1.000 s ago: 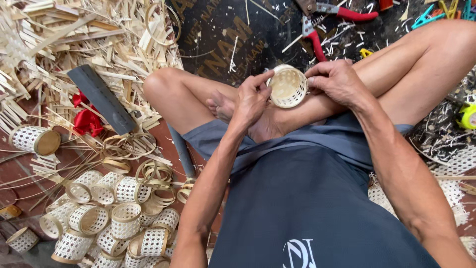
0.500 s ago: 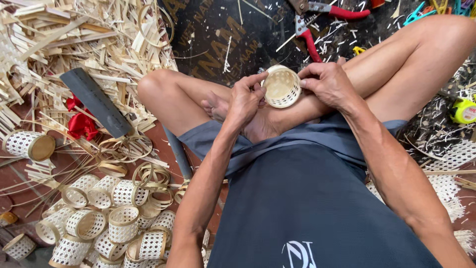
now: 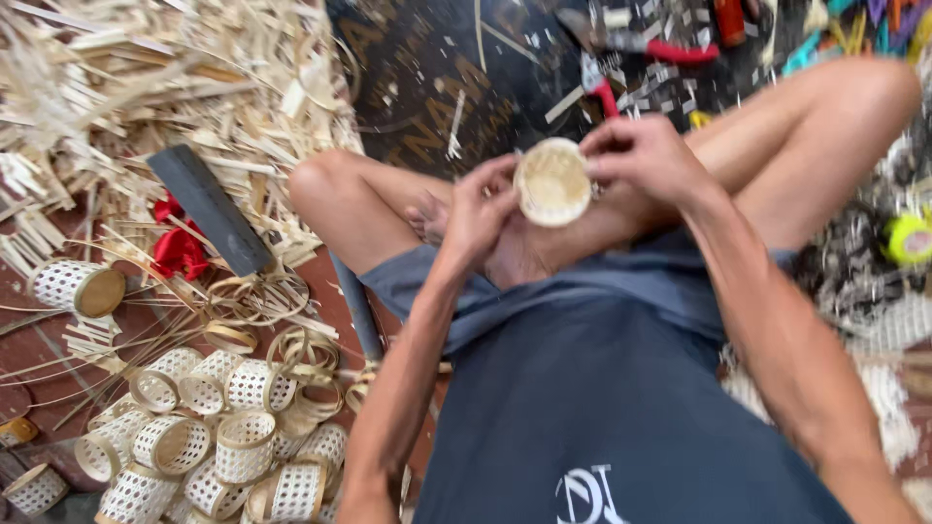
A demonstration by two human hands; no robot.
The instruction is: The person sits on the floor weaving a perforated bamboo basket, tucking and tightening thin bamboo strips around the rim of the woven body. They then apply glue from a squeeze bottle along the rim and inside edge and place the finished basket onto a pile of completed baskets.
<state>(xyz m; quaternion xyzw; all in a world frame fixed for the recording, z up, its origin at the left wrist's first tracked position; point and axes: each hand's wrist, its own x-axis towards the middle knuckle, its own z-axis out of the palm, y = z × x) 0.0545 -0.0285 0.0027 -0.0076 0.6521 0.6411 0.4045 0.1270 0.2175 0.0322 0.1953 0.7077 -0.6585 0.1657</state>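
A small round woven bamboo cup (image 3: 552,181) is held between both hands above my crossed legs. My left hand (image 3: 478,212) grips its left side with fingers curled on the rim. My right hand (image 3: 644,153) pinches the cup's right edge from above. The cup's pale round face is turned toward me. The picture is blurred by motion.
A pile of several finished woven cups (image 3: 209,437) lies at lower left, with one more cup (image 3: 78,287) further left. Bamboo strips (image 3: 146,87) heap at upper left beside a dark flat blade (image 3: 209,206) and red cloth (image 3: 178,247). Red-handled pliers (image 3: 641,53) lie on the dark mat.
The cup has been turned in my hands, so its solid pale face now shows instead of the lattice side. Both hands stayed on it; the view shifted slightly.
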